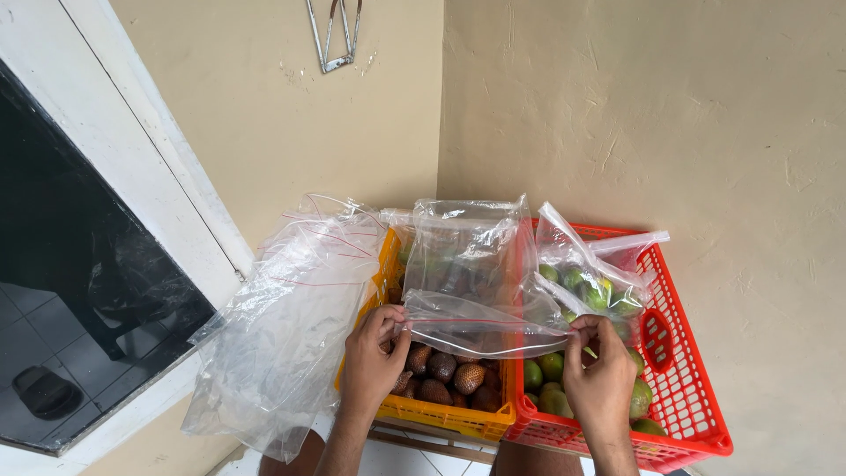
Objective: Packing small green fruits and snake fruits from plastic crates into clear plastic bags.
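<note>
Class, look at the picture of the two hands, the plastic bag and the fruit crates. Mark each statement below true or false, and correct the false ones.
1. Both hands hold one clear bag by its top edge. True: the left hand pinches one end, the right hand the other.
2. The orange crate holds green fruit. False: it holds brown, scaly fruit.
3. The red crate stands to the right of the orange one. True.
4. The red crate is empty. False: green fruit lies in it, some of it in a bag.
5. A pile of clear bags lies left of the crates. True.
</note>
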